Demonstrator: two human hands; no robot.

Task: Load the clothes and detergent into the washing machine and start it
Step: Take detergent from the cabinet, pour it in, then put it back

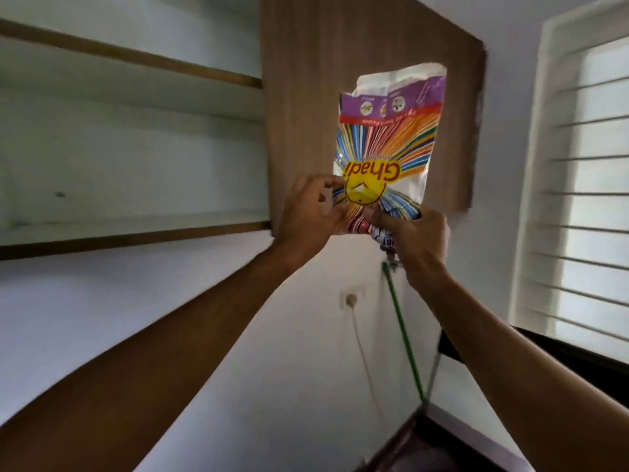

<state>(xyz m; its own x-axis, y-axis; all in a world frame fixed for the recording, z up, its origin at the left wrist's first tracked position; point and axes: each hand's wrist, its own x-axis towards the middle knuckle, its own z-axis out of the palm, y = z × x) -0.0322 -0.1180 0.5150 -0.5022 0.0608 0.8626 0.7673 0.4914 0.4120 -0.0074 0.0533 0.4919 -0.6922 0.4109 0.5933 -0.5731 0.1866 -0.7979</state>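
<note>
A colourful striped detergent packet (388, 137) with a yellow logo is held upside down in front of a wooden cabinet door (306, 80). My left hand (306, 212) pinches its lower left edge. My right hand (415, 236) grips its crumpled lower right corner. Both arms reach up and forward. The packet's white end points upward. The washing machine and the clothes are out of view.
Open white shelves (119, 158) with wooden edges fill the upper left. A window with horizontal bars (585, 185) is at the right. A wall socket with a white cord (350, 301) and a green hose (405, 335) run down the wall. A dark edge (425, 447) shows at the bottom.
</note>
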